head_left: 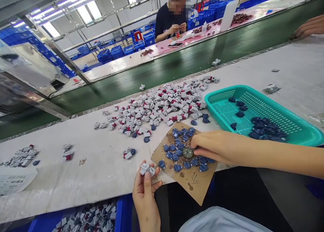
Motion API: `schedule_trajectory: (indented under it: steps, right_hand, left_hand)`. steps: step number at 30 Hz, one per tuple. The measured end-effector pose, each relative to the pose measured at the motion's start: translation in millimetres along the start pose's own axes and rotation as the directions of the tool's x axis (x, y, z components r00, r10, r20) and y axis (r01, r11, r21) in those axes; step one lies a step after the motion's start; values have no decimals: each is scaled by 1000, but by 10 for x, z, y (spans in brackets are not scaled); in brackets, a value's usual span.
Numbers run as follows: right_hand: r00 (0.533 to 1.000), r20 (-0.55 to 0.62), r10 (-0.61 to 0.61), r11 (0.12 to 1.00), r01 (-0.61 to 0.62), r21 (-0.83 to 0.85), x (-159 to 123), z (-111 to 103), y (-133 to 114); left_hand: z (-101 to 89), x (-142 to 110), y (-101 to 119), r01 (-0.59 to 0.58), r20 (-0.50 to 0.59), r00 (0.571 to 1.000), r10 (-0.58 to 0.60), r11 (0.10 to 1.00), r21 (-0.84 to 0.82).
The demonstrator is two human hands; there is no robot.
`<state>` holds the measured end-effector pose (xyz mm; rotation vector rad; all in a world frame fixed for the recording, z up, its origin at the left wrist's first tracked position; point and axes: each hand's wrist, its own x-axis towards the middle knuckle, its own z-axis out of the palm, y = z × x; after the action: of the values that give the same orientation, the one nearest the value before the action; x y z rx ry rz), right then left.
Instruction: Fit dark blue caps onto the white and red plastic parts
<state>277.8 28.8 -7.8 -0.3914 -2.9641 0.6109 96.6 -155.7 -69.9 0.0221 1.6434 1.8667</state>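
Observation:
Between the thumb and fingers of my left hand [147,188] is a light grey plastic part [146,169], held up at the near edge of the table. My right hand [206,145] reaches over a brown cardboard sheet [199,191], its fingertips pointing down beside a small round dish [187,153]. Whether those fingertips grip anything is hidden. Around the dish lie several dark blue fist-shaped pieces [174,156]. Beyond the cardboard spreads a large heap of grey and dark red plastic parts [159,105].
A teal basket [286,112] with more blue pieces stands on the right. Below the table edge, a blue bin [123,213] holds grey parts. A green conveyor belt [121,78] runs behind; across it a person [165,22] works. Another person's hand [310,26] rests at far right.

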Motion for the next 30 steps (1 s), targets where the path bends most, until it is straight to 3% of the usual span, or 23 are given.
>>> schedule_trajectory:
  steps: [3, 8, 15, 23, 25, 29, 30]
  right_hand:
    - [991, 130, -40, 998, 46, -48, 190, 149, 25]
    - [983, 178, -39, 999, 40, -3, 297, 188, 32]
    - [979, 204, 1, 985, -35, 168, 311, 162, 23]
    - [983, 180, 46, 944, -101, 314, 313, 144, 0]
    - [983, 154, 96, 889, -154, 431, 287, 98, -58]
    - [967, 153, 204, 633, -250, 732, 201, 1, -238]
    - [966, 151, 209, 606, -249, 755, 179, -17, -280]
  left_hand:
    - [-3, -31, 23, 36, 25, 999, -36, 999, -1]
    - [90, -171, 78, 29, 104, 994, -21, 996, -82]
    - [293, -294, 37, -13, 146, 989, 31, 992, -122]
    - [410, -330, 19, -12, 97, 995, 25, 991, -132]
    - [432, -339, 25, 6, 114, 993, 12, 989, -150]
    - [478, -379, 41, 48, 171, 985, -18, 984, -171]
    - [492, -396, 48, 47, 178, 984, -17, 984, -169]
